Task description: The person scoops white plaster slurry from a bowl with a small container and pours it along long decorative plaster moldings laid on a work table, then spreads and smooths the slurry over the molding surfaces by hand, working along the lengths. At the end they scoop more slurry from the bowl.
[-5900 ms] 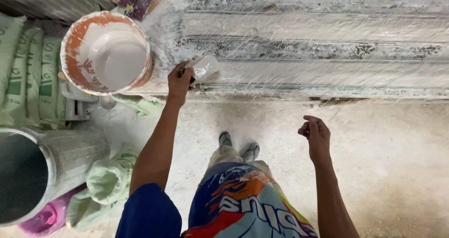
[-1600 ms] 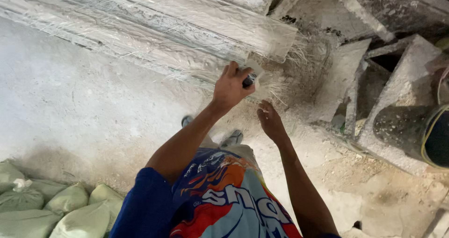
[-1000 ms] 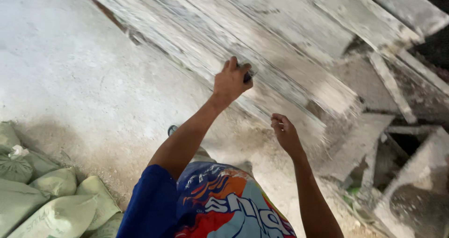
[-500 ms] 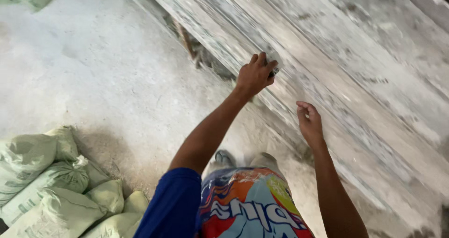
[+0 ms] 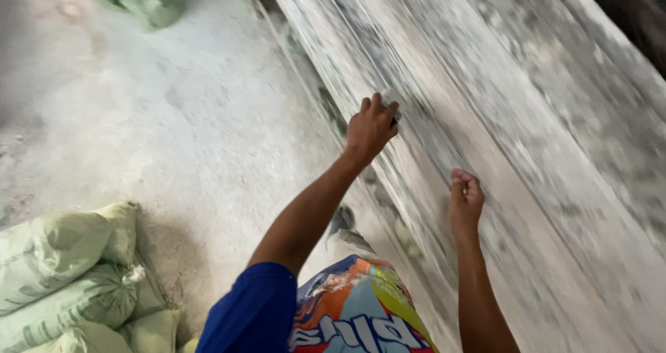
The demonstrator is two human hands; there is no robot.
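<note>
Gripping a small dark-and-pale tool [image 5: 393, 110] against the long white-crusted slab [image 5: 527, 152], the left hand [image 5: 371, 127] is clenched around it, and only the tool's tip shows past the fingers — its kind cannot be made out. Half a second ago this hand sat in much the same place on the slab, while the view has swung so the slab now runs steeply down the right side; the stroke along the slab's edge looks to be carrying on rather than finished. The right hand [image 5: 465, 199] holds nothing, fingers curled loosely, resting on or just over the slab — blur hides which. Green sacks [image 5: 76, 276] lie on the dusty floor [image 5: 173, 138] at lower left, cut off by the edge.
</note>
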